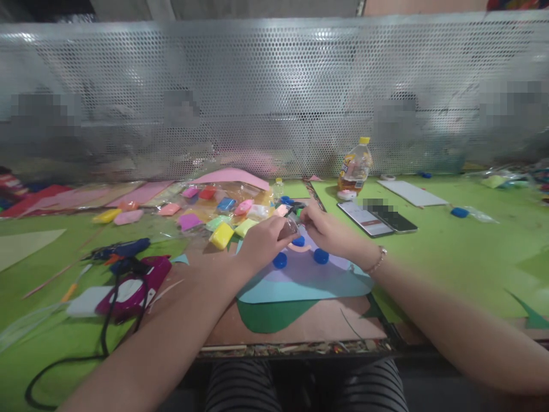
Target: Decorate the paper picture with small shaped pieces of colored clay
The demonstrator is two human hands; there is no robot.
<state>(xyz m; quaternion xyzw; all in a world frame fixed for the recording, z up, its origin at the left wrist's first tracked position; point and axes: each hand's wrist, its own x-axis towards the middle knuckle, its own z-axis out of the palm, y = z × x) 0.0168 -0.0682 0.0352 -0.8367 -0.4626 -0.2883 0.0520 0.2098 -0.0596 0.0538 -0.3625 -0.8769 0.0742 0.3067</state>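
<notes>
My left hand [262, 240] and my right hand [326, 230] meet over a layered paper craft [304, 277] of lilac, light blue and green sheets. Both hands have curled fingers pinching a small dark object [290, 227] between them; what it is I cannot make out. Blue round caps [280, 260] [321, 256] lie on the lilac sheet just below the hands, with a pink curved strip [299, 248] between them. My right wrist wears a thin bracelet [378, 259].
Several coloured clay packets [221, 234] lie behind the left hand. A glue gun [122, 249] and a purple device with a black cable [132, 286] sit left. Two phones [377, 218], a bottle [355, 167] and a white sheet [412, 193] are right. A perforated metal screen [274, 91] closes the back.
</notes>
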